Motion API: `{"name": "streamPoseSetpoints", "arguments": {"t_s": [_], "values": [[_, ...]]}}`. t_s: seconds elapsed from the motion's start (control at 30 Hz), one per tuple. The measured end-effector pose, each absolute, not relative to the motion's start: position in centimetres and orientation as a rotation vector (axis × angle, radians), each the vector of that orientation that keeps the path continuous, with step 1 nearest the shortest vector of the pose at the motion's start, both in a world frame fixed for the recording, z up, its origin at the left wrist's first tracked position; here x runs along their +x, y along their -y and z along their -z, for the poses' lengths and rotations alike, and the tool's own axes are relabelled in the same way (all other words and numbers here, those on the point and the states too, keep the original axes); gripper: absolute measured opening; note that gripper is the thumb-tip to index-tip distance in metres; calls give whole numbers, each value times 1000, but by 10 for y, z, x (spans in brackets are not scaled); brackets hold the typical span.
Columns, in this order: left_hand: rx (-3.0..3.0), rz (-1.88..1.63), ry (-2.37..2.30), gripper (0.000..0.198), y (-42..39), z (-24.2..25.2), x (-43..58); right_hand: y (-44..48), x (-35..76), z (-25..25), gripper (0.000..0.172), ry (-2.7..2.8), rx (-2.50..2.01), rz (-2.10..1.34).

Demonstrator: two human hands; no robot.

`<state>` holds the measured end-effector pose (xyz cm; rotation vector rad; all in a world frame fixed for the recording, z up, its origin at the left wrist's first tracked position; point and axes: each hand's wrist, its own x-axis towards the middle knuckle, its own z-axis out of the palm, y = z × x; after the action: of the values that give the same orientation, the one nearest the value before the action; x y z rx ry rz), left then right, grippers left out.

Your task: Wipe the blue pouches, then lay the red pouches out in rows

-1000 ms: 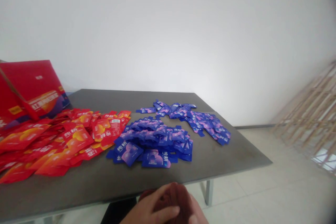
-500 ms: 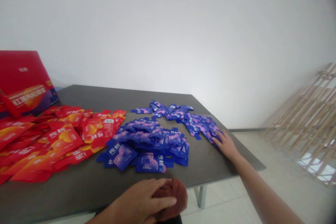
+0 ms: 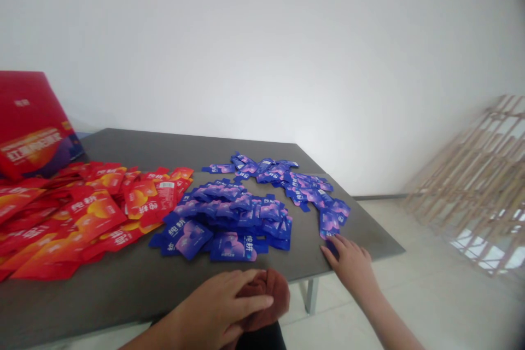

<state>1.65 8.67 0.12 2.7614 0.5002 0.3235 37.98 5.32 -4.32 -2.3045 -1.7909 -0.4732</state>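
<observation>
My left hand (image 3: 223,306) rests at the table's front edge, fingers curled over a brown cloth (image 3: 268,295). My right hand (image 3: 348,262) lies flat on the dark table (image 3: 143,279) near its right front corner, fingers spread, fingertips touching the nearest blue sachets (image 3: 330,221). A heap of blue sachets (image 3: 229,219) sits in the middle of the table. A second, looser spread of blue sachets (image 3: 287,175) runs behind it toward my right hand. Red and orange sachets (image 3: 82,213) cover the left side.
A red box (image 3: 28,126) stands at the far left behind the red sachets. A white wall rises behind the table. Wooden lattice frames (image 3: 476,186) lean at the right on the tiled floor. A table leg (image 3: 310,295) shows under the front edge.
My right hand came into view, reached onto the far blue sachets, then slid back toward the front edge, dragging a few sachets with it. My left hand stays on the cloth.
</observation>
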Motion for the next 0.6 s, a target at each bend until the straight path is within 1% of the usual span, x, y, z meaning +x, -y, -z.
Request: {"name": "streamPoseSetpoints", "arguments": {"t_s": [0.07,0.2,0.27,0.33,0.43,0.47,0.53,0.6], "values": [[2753,-370,-508,68,-86,0,16,-45,373,43,36,1825,-2251,522],[2760,-396,-536,69,-85,1,17,-30,365,50,52,1894,-2125,611],[2758,-376,-549,69,-85,1,17,-22,365,55,57,1925,-2060,636],[2740,-378,-544,68,-87,1,17,-16,369,62,54,1963,-1996,645],[2674,-422,-549,66,-88,0,18,-4,381,69,33,2021,-1913,643],[2633,-441,-569,66,-86,-1,19,1,385,69,33,2030,-1895,646],[2483,-480,-641,70,-78,-1,22,14,389,64,39,2019,-1873,670],[2218,-506,-713,84,-64,-1,26,30,386,50,39,1906,-1858,674]]}}
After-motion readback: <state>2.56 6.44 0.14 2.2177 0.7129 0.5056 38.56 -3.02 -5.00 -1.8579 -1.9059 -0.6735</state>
